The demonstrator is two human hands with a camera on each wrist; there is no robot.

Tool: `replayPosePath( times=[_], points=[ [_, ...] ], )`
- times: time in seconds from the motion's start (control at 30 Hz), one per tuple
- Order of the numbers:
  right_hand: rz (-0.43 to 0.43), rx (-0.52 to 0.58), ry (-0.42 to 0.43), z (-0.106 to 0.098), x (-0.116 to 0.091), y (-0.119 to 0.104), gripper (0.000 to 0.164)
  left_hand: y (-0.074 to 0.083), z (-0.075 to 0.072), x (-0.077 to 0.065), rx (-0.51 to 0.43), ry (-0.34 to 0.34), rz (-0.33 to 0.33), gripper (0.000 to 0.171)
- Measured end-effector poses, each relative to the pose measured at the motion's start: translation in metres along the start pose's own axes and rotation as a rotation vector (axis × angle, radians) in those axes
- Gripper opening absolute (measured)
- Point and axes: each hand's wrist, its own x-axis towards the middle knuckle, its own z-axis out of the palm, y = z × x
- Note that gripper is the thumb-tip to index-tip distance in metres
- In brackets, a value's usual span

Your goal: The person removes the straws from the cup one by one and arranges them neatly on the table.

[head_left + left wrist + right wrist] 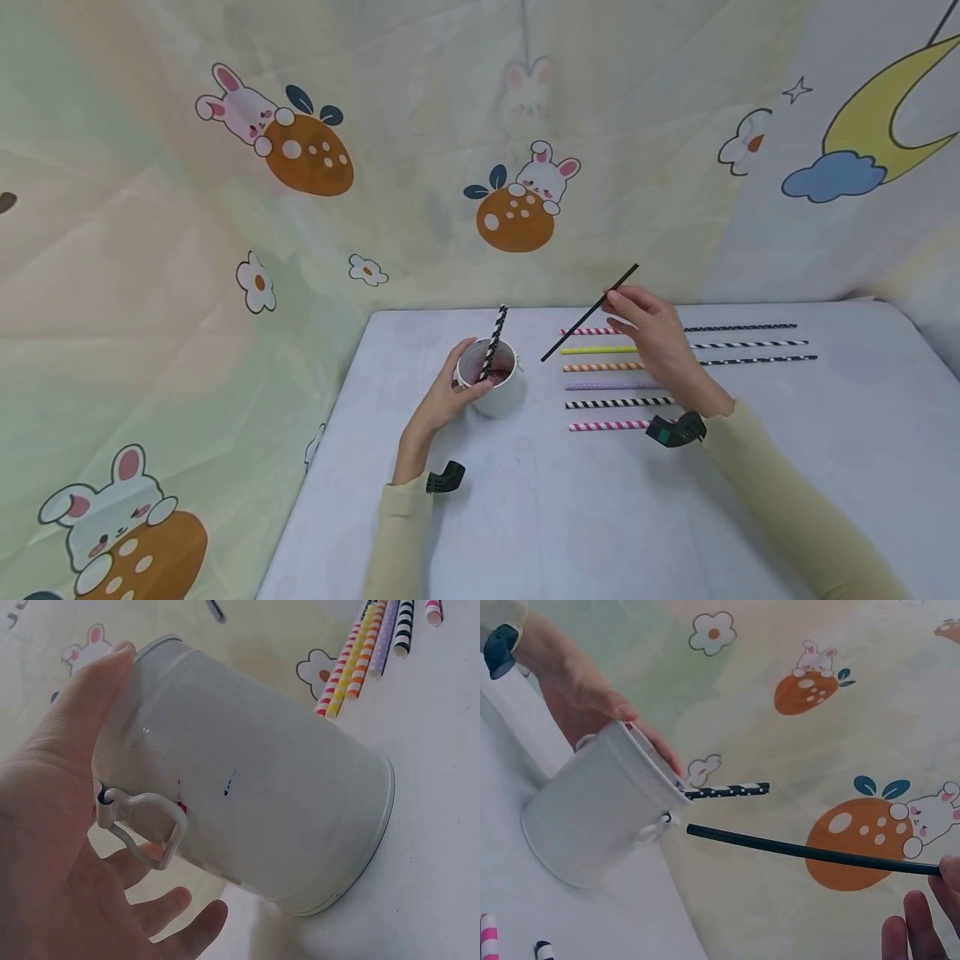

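A white metal bucket [501,403] stands on the table, and my left hand [441,402] grips it by the rim, thumb on the near side. Small looped handle mounts [161,825] show on its wall in the left wrist view. Black-and-white patterned straws [731,791] lean out over the rim; how many are inside is hidden. To the right, my right hand [654,343] pinches a plain black straw [579,323] near its upper end. That straw slants down toward the bucket, its lower tip in the air apart from the rim.
Several paper straws lie in rows under and beside my right hand, among them a yellow straw [598,351], an orange-striped straw [602,367] and a purple straw [609,387]. Black-and-white straws [750,344] lie farther right. A printed cloth [420,167] hangs behind the white table [540,517].
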Motion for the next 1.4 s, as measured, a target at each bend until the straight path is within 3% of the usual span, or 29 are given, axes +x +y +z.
replayPosePath(
  times=[0.2,0.43,0.7,1.03,1.23,1.4],
  points=[
    [-0.027,-0.133,-0.011,-0.022,-0.008,-0.012,0.038,-0.001,0.000,0.000,-0.003,0.000,0.000,0.083],
    [-0.052,-0.506,-0.004,-0.055,-0.015,-0.030,0.049,0.000,0.000,0.000,-0.003,0.003,-0.001,0.082],
    [-0.034,-0.804,-0.052,-0.087,-0.026,-0.044,0.047,0.000,0.000,0.000,0.012,0.007,0.013,0.083],
    [-0.078,-1.094,-0.159,-0.099,-0.042,-0.055,0.043,0.001,0.001,-0.001,0.015,0.007,0.003,0.084],
    [-0.160,-1.249,-0.233,-0.105,-0.052,-0.057,0.031,0.001,0.001,-0.001,0.009,0.005,0.004,0.083],
    [-0.141,-1.363,-0.321,-0.111,-0.056,-0.056,0.026,0.001,0.001,-0.001,0.005,0.002,-0.003,0.083]
  ],
)
